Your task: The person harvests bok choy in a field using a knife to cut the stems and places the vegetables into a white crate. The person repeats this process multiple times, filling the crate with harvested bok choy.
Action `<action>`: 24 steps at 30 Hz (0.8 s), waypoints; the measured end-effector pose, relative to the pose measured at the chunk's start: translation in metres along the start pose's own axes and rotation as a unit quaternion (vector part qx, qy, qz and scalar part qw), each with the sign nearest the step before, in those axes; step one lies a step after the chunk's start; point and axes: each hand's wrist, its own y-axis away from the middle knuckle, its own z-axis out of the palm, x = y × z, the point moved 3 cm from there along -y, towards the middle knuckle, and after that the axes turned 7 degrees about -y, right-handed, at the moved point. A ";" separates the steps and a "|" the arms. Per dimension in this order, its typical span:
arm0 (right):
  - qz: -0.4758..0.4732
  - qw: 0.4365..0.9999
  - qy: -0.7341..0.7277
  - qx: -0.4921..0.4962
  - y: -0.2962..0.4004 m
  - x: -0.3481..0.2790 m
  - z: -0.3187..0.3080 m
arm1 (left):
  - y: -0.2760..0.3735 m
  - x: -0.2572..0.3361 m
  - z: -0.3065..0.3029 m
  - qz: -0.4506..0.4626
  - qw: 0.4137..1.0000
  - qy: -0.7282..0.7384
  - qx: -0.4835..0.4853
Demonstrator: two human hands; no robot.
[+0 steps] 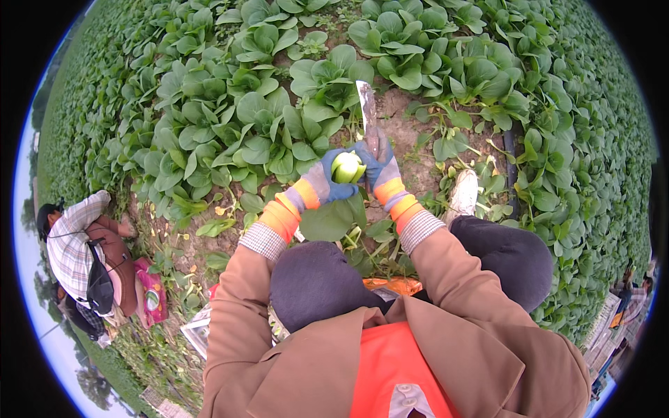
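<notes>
My left hand, in a blue-coated work glove with an orange cuff, grips a cut head of bok choy. Its pale stem base faces up toward me, and its green leaves hang below the glove. Close beside it, my right hand wears a matching glove and is closed around the handle of a knife. The knife's soil-stained blade points away from me, over bare ground. The right fingers are at the bok choy's edge; whether they press on it I cannot tell.
Bok choy plants grow densely ahead and to both sides. A black irrigation hose runs along the right, near my white shoe. At left crouches a person beside a pink bag. A white crate stands by my left elbow.
</notes>
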 end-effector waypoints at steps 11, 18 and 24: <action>0.116 0.920 0.372 -0.036 0.022 0.078 -0.073 | -0.091 -0.031 0.023 -0.142 0.792 -0.536 -0.255; 0.084 0.909 0.392 -0.111 -0.003 0.102 -0.068 | -0.082 -0.087 -0.019 -0.288 0.757 -0.537 -0.236; 0.170 0.829 0.499 -0.186 -0.029 0.108 -0.013 | -0.030 -0.129 -0.018 -0.299 0.774 -0.535 -0.159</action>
